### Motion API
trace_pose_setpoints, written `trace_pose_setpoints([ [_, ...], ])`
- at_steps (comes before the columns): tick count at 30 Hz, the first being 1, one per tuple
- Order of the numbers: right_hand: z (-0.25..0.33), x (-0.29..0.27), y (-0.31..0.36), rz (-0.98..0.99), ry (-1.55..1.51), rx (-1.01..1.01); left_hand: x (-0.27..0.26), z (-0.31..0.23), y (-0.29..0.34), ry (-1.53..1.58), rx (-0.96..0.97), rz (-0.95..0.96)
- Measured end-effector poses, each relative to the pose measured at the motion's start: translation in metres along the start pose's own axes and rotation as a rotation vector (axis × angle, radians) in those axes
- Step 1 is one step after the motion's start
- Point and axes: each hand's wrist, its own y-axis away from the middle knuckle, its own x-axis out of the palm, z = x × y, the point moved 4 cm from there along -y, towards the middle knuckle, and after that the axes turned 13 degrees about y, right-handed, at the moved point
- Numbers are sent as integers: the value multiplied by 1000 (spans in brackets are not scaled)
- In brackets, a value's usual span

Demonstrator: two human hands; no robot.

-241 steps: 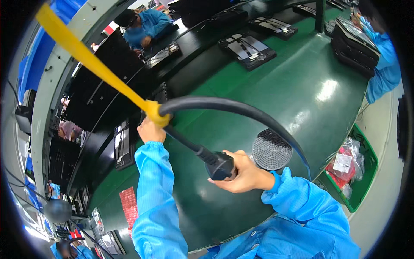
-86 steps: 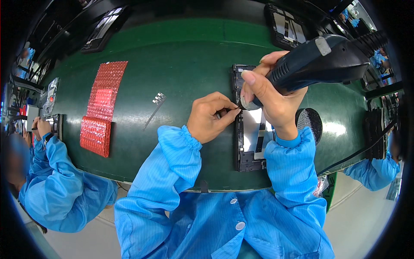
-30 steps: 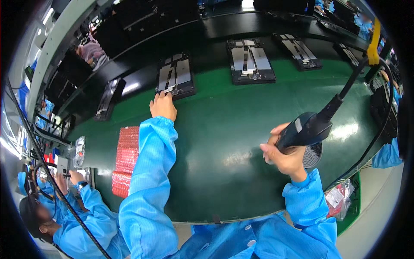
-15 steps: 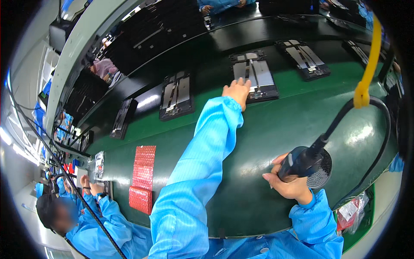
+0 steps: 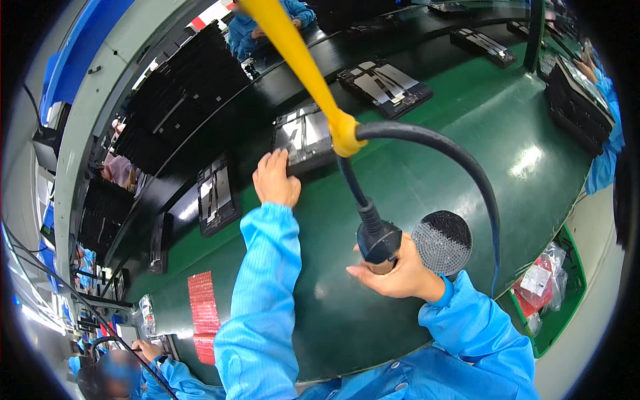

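1. From where I stand, the left hand (image 5: 277, 180) reaches forward over the green tabletop (image 5: 333, 320), its fingertips at the near left corner of a flat black device (image 5: 307, 130). The fingers are bent; I cannot tell whether they have closed on it.
2. That device lies along the far side of the tabletop, partly behind a yellow strap (image 5: 293, 60). Its upper face shows silvery plates.
3. The right hand (image 5: 403, 273) has its fingers wrapped around a black tool (image 5: 379, 241), near the middle of the tabletop and well apart from the device. The tool's cord end faces up; its other end is hidden.
4. A thick black cord (image 5: 460, 167) rises from the tool, passes through the strap's knot and arcs over to the right.
5. Just beyond the right hand sits a round studded pad (image 5: 442, 243), part black, part grey.
6. Similar devices lie in the same row: two to the left (image 5: 218, 197) and one just to the right (image 5: 387, 87).
7. Red bubble wrap (image 5: 203, 303) lies left of the left sleeve (image 5: 263, 300).
8. Off the tabletop's right edge, a green bin (image 5: 560, 327) holds red and clear packaging (image 5: 543, 287).
9. At lower left, a co-worker's blue sleeve (image 5: 183, 377) shows.
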Motion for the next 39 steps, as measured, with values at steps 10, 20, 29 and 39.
trace_pose_setpoints([
  [10,-7,-31,1,-273,21,250,-79,-111,197,264,45,97],
  [20,12,-38,-8,-318,50,106,-150,-52,250,473,-284,-54],
  [29,19,-36,1,-276,25,84,-159,41,266,358,-859,145],
  [39,16,-62,-5,-291,37,138,-138,15,225,1066,-991,527],
])
